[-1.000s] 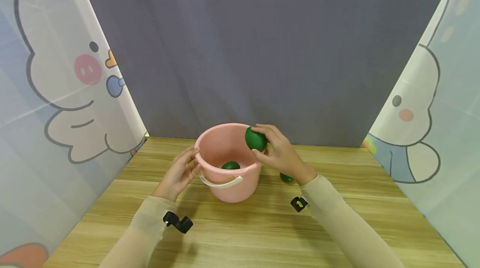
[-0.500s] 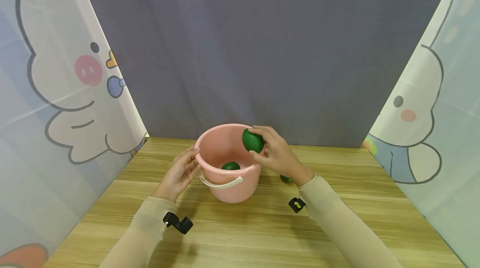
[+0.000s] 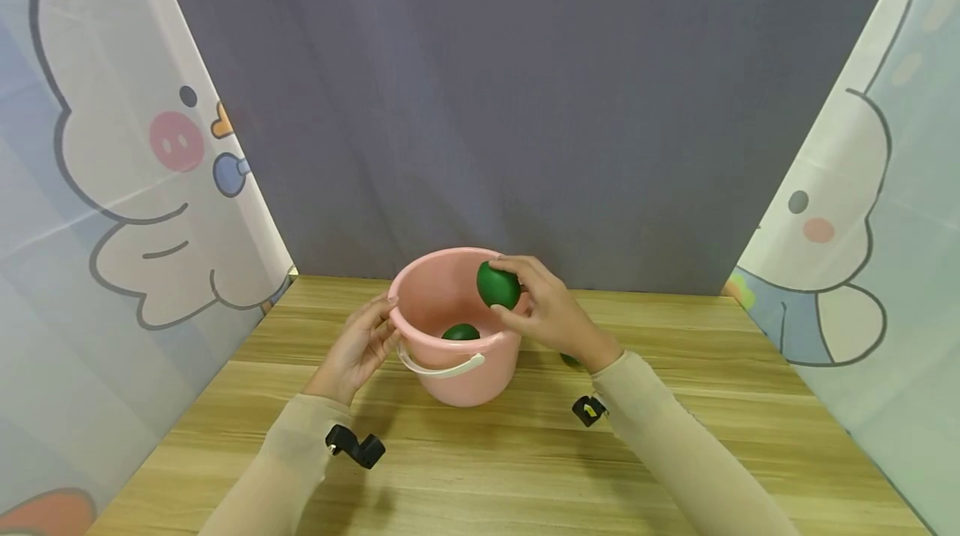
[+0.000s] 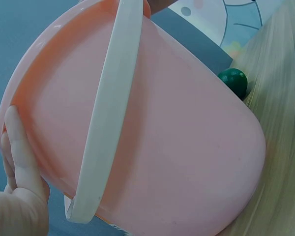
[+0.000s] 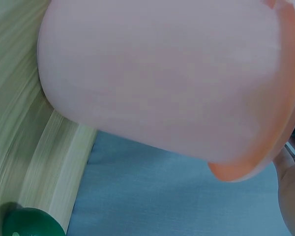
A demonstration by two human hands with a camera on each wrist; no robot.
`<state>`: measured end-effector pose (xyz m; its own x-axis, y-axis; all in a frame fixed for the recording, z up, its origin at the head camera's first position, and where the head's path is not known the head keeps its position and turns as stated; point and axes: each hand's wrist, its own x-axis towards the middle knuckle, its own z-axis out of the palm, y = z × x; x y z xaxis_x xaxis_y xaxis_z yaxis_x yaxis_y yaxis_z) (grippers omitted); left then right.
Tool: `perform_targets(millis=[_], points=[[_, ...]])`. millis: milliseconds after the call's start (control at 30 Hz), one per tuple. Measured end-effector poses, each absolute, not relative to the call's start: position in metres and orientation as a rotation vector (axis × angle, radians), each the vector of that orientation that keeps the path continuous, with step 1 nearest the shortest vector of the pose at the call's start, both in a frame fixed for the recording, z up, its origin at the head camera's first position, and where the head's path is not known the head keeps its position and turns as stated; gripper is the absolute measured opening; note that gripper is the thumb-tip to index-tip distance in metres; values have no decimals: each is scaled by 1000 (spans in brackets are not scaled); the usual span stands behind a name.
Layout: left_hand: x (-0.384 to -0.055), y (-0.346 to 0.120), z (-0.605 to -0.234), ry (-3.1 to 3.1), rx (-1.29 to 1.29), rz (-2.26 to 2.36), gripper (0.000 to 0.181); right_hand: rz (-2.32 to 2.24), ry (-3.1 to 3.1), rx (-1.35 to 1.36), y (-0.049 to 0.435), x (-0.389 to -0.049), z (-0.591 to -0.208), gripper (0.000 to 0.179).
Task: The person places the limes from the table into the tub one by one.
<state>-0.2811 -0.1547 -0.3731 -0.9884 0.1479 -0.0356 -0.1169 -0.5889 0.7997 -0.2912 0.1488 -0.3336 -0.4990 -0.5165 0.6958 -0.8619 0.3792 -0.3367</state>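
A pink bucket (image 3: 468, 382) stands upright on the wooden table, its white handle (image 4: 108, 115) hanging down on the near side. My left hand (image 3: 360, 353) grips the rim at the left; in the left wrist view the fingers (image 4: 23, 152) lie under the lip. Over the right part of the opening, my right hand (image 3: 551, 311) holds a dark green oval fruit (image 3: 498, 284) between thumb and fingers. Another green fruit (image 3: 461, 332) lies inside the bucket, partly hidden by the near rim. In the right wrist view the held fruit is mostly cut off by the frame.
A third green fruit (image 5: 32, 223) sits on the table (image 3: 525, 469) to the bucket's right, mostly covered by my right wrist in the head view. A grey curtain (image 3: 525, 102) hangs behind the table, with cartoon-printed cloths (image 3: 120, 269) on both sides.
My right hand has moved a little left and slightly down with the green fruit, farther over the bucket's opening. The left hand and bucket have stayed in place.
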Motion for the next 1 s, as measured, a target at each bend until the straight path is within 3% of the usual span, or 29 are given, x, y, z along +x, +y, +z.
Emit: perform_targets(millis=[500,1000], points=[[-281,-153,-374,1342,62,2680,13,936,-2150,1234,149,-296,-339,60],[-283,-152,-375,1360,68,2666,18,887,-2124,1186,156,-295,-339,48]])
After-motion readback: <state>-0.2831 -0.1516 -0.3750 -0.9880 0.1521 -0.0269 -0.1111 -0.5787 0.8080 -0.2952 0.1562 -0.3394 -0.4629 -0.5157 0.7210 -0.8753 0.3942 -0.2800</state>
